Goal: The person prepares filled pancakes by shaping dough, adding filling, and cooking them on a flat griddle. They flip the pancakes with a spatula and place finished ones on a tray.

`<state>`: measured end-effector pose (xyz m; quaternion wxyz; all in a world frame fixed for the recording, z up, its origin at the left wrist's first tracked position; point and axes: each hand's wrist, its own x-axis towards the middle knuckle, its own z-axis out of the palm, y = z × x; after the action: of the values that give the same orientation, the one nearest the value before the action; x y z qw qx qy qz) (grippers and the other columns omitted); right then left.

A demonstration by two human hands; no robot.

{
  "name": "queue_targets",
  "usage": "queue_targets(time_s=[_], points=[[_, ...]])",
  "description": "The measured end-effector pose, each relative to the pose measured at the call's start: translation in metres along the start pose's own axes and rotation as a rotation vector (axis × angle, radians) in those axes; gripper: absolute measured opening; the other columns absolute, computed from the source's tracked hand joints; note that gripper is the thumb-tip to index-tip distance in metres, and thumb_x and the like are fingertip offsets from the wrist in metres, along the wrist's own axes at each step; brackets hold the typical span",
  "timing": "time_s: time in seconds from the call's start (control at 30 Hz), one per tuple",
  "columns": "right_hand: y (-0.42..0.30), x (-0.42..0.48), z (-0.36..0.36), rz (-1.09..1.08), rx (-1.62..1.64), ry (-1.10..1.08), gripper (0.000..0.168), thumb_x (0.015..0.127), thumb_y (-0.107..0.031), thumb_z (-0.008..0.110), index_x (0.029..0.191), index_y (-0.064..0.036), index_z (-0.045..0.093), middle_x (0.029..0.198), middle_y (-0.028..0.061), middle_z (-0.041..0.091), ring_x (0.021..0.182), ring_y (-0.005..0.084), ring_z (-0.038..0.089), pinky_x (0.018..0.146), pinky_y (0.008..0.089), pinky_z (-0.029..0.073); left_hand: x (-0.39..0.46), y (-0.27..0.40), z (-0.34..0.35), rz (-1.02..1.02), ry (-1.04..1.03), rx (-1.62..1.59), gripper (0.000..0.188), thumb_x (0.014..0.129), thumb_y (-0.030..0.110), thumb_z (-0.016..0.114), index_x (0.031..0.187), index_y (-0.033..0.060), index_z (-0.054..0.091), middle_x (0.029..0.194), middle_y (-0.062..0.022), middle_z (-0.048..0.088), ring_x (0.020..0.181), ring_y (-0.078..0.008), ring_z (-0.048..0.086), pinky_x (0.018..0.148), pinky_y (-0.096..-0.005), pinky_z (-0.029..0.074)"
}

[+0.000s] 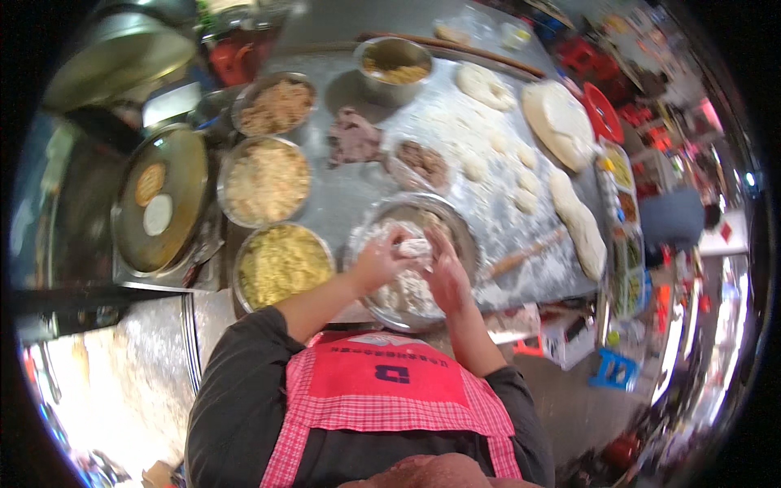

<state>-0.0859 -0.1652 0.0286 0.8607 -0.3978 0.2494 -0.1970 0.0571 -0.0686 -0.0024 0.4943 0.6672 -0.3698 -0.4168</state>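
Over a wide metal bowl [470, 235] that holds white flour [406, 293], my left hand [381, 259] and my right hand [445, 271] face each other. Between their fingers is a small floured piece of dough [415, 247], gripped from both sides. The fingertips are partly blurred. Just beyond the bowl lie a plastic bag of brown filling [421, 163] and a crumpled mauve cloth [354, 139]. A wooden rolling pin [528, 251] rests on the floured metal table to the right of the bowl.
Bowls of yellow filling [284, 265], pale shredded filling [265, 180] and orange-brown filling [279, 105] stand at left, beside a round griddle [183, 201] with two flatbreads. Small dough balls [526, 200], a long dough roll [576, 222] and larger dough lumps [558, 122] lie at right.
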Motion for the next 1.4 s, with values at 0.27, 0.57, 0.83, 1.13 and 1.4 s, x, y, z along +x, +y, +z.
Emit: queue_targets(time_s=[0.27, 0.57, 0.83, 1.13, 1.4], points=[[0.039, 0.010, -0.041, 0.066, -0.638, 0.002, 0.037, 0.083, -0.001, 0.061, 0.119, 0.001, 0.054, 0.106, 0.0092, 0.063, 0.098, 0.0186, 0.062, 0.086, 0.0339, 0.053, 0.001, -0.018, -0.004, 0.515, 0.021, 0.540, 0.059, 0.082, 0.021, 0.063, 0.138, 0.0208, 0.046, 0.119, -0.0096, 0.060, 0.116, -0.0294, 0.052, 0.099, -0.0409, 0.042], [0.016, 0.008, 0.003, 0.013, 0.000, -0.199, 0.081, 0.078, -0.022, 0.072, 0.144, -0.006, 0.027, 0.137, 0.0119, 0.045, 0.120, 0.0265, 0.051, 0.100, 0.0399, 0.044, -0.002, 0.002, -0.025, 0.169, -0.035, 0.051, 0.046, 0.079, 0.021, 0.068, 0.123, 0.0155, 0.057, 0.119, -0.0130, 0.060, 0.109, -0.0327, 0.057, 0.093, -0.0389, 0.046], [0.037, 0.018, -0.012, 0.113, 0.624, 0.064, 0.056, 0.094, -0.045, 0.042, 0.134, -0.005, 0.044, 0.136, 0.0161, 0.047, 0.125, 0.0336, 0.045, 0.108, 0.0496, 0.032, -0.001, -0.025, -0.016, 0.170, 0.059, 0.380, 0.047, 0.077, 0.022, 0.068, 0.122, 0.0105, 0.060, 0.116, -0.0162, 0.062, 0.102, -0.0321, 0.062, 0.092, -0.0370, 0.049], [0.040, 0.009, -0.031, 0.101, 0.745, 0.046, 0.059, 0.093, -0.051, 0.046, 0.127, -0.002, 0.049, 0.127, 0.0159, 0.054, 0.115, 0.0324, 0.053, 0.098, 0.0499, 0.042, 0.004, 0.000, -0.012, -0.073, -0.038, -0.187, 0.015, 0.079, 0.001, 0.067, 0.094, 0.0003, 0.069, 0.097, -0.0077, 0.066, 0.084, -0.0167, 0.065, 0.076, -0.0292, 0.053], [0.028, 0.002, -0.046, 0.087, 0.575, 0.122, 0.056, 0.096, -0.047, 0.041, 0.128, -0.002, 0.049, 0.119, 0.0153, 0.059, 0.111, 0.0304, 0.056, 0.092, 0.0442, 0.047, 0.005, -0.019, -0.013, 0.015, -0.078, -0.110, 0.031, 0.083, 0.013, 0.066, 0.111, 0.0031, 0.059, 0.121, -0.0109, 0.059, 0.114, -0.0250, 0.055, 0.098, -0.0352, 0.042]])
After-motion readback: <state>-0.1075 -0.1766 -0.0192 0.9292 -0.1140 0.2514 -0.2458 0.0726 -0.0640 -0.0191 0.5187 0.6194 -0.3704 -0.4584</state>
